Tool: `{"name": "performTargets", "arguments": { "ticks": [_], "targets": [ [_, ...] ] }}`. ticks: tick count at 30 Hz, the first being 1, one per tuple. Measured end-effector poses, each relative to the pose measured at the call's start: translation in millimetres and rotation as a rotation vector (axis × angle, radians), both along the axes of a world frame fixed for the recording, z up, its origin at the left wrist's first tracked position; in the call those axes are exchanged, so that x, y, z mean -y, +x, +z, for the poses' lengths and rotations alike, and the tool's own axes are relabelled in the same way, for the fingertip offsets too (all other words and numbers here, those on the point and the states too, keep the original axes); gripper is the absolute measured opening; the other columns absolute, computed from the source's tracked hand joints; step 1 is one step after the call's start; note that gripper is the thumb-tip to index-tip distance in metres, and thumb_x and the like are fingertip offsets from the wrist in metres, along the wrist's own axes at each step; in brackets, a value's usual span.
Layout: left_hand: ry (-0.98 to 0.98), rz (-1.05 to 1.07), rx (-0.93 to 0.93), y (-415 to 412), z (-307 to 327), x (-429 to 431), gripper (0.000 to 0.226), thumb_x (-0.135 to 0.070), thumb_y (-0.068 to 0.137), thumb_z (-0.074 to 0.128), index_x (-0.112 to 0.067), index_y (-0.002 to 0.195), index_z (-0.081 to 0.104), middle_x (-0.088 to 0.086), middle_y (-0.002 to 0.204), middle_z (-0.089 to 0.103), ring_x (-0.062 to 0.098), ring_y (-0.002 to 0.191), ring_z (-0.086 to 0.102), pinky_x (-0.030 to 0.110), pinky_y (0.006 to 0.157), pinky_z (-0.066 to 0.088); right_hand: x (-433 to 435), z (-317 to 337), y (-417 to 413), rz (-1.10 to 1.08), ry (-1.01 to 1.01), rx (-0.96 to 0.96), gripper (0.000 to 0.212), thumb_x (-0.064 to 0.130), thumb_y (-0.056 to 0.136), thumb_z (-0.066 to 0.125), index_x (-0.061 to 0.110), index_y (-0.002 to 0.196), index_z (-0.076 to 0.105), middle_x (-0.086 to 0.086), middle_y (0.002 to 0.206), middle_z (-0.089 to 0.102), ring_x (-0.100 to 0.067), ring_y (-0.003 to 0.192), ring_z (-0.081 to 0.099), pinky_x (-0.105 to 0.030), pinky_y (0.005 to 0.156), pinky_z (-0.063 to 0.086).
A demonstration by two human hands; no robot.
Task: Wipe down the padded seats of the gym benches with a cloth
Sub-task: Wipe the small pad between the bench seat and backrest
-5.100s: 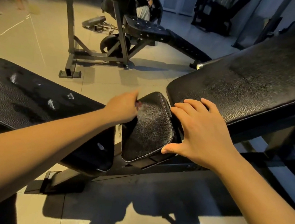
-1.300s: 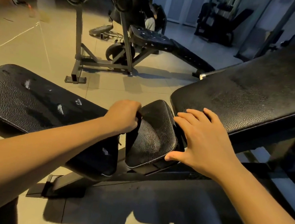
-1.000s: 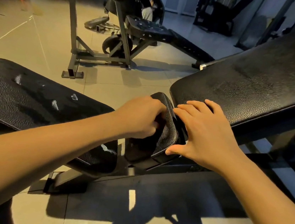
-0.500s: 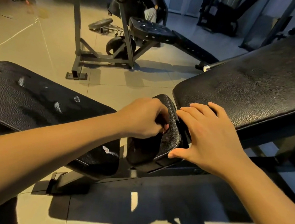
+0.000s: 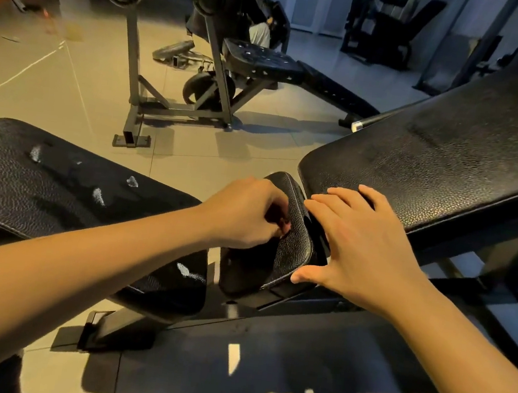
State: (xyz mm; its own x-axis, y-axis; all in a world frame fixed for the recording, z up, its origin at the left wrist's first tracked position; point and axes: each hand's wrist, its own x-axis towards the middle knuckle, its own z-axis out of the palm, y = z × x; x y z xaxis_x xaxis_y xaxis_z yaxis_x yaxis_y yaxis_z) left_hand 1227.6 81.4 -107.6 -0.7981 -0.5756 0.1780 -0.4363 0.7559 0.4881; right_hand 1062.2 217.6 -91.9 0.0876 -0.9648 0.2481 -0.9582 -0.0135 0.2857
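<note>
Far left, a worn black bench pad (image 5: 57,184) lies flat, pale scuffs across its skin. Now the left hand (image 5: 242,214): fingers curled tight, knuckles up, pressed against the small seat pad (image 5: 294,243) in the middle. Whether a cloth is bunched inside that fist, I cannot tell. The seat pad sits tilted between the two big pads. The right hand (image 5: 358,251) lies flat with its fingers spread, thumb at the seat pad's lower edge, fingertips reaching the sloping backrest (image 5: 451,161).
</note>
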Motion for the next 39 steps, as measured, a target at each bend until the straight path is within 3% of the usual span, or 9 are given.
{"name": "performTargets", "arguments": {
  "ticks": [3, 7, 10, 14, 16, 23, 26, 31, 39],
  "targets": [
    [-0.079, 0.165, -0.011, -4.9, -13.7, 22.7, 0.014, -0.022, 0.089, 0.072, -0.024, 0.103, 0.077, -0.003, 0.101, 0.075, 0.017, 0.098, 0.067, 0.034, 0.086, 0.054, 2.4, 1.5, 0.6, 0.003, 0.008, 0.009, 0.104, 0.09, 0.055, 0.056, 0.022, 0.134, 0.059, 0.004, 0.133, 0.063, -0.024, 0.132, 0.052, -0.051, 0.115, 0.034],
    [-0.076, 0.364, -0.015, -2.4, -25.3, 59.2, 0.011, -0.021, 0.09, 0.07, -0.02, 0.099, 0.076, 0.005, 0.101, 0.075, 0.027, 0.1, 0.067, 0.03, 0.08, 0.047, 1.6, 3.8, 1.3, -0.001, 0.029, 0.026, 0.105, 0.091, 0.055, 0.052, 0.023, 0.136, 0.057, 0.006, 0.136, 0.062, -0.022, 0.133, 0.051, -0.049, 0.117, 0.033],
    [-0.08, 0.28, 0.012, -0.6, -18.8, 43.7, 0.013, -0.021, 0.091, 0.07, -0.021, 0.103, 0.076, 0.0, 0.105, 0.075, 0.021, 0.101, 0.066, 0.027, 0.079, 0.044, 0.7, 4.1, 1.5, -0.006, 0.053, 0.03, 0.105, 0.091, 0.057, 0.051, 0.024, 0.138, 0.055, 0.006, 0.139, 0.06, -0.021, 0.137, 0.048, -0.049, 0.119, 0.031],
    [-0.07, -0.023, 0.029, 12.8, -4.1, -7.1, 0.018, -0.026, 0.089, 0.073, -0.028, 0.106, 0.078, -0.011, 0.104, 0.076, 0.008, 0.099, 0.067, 0.029, 0.086, 0.053, 2.0, 2.2, 1.4, -0.008, 0.037, 0.022, 0.106, 0.09, 0.055, 0.056, 0.023, 0.137, 0.057, 0.006, 0.136, 0.062, -0.021, 0.135, 0.05, -0.049, 0.118, 0.032],
    [-0.075, -0.042, -0.002, 11.9, -7.7, -11.5, 0.017, -0.027, 0.09, 0.073, -0.029, 0.106, 0.078, -0.011, 0.103, 0.076, 0.008, 0.099, 0.067, 0.031, 0.088, 0.053, 3.4, 1.5, 0.6, -0.009, 0.035, 0.022, 0.107, 0.09, 0.054, 0.056, 0.023, 0.137, 0.057, 0.006, 0.135, 0.062, -0.022, 0.134, 0.051, -0.049, 0.117, 0.033],
    [-0.07, 0.363, -0.033, -19.5, -15.9, 64.6, 0.02, -0.019, 0.095, 0.067, -0.018, 0.113, 0.074, 0.007, 0.112, 0.074, 0.028, 0.109, 0.065, 0.039, 0.095, 0.052, 2.3, 2.7, 0.5, 0.014, 0.022, 0.041, 0.104, 0.09, 0.056, 0.05, 0.023, 0.135, 0.057, 0.005, 0.134, 0.063, -0.022, 0.131, 0.053, -0.051, 0.116, 0.035],
    [-0.111, 0.272, -0.032, -14.4, -12.6, 43.3, 0.02, -0.018, 0.094, 0.067, -0.021, 0.112, 0.075, 0.003, 0.111, 0.074, 0.024, 0.107, 0.065, 0.037, 0.094, 0.051, 1.2, 3.3, 1.0, 0.017, 0.026, 0.041, 0.104, 0.09, 0.056, 0.051, 0.023, 0.135, 0.058, 0.005, 0.134, 0.063, -0.022, 0.132, 0.052, -0.05, 0.116, 0.035],
    [-0.177, -0.079, -0.089, 10.7, -6.0, -20.3, 0.023, -0.021, 0.09, 0.073, -0.026, 0.112, 0.075, -0.009, 0.109, 0.073, 0.01, 0.101, 0.064, 0.027, 0.089, 0.05, 2.4, 2.0, 0.2, 0.014, 0.011, 0.027, 0.104, 0.089, 0.056, 0.061, 0.022, 0.136, 0.059, 0.004, 0.133, 0.064, -0.023, 0.132, 0.053, -0.05, 0.116, 0.035],
    [-0.068, 0.359, -0.097, -29.2, -19.7, 68.6, 0.02, -0.018, 0.096, 0.067, -0.019, 0.115, 0.073, 0.005, 0.115, 0.073, 0.026, 0.113, 0.063, 0.033, 0.093, 0.046, 3.6, 2.3, 1.5, 0.017, 0.003, 0.041, 0.103, 0.088, 0.054, 0.065, 0.024, 0.134, 0.058, 0.006, 0.132, 0.063, -0.022, 0.13, 0.053, -0.051, 0.114, 0.037]
  ]
}}
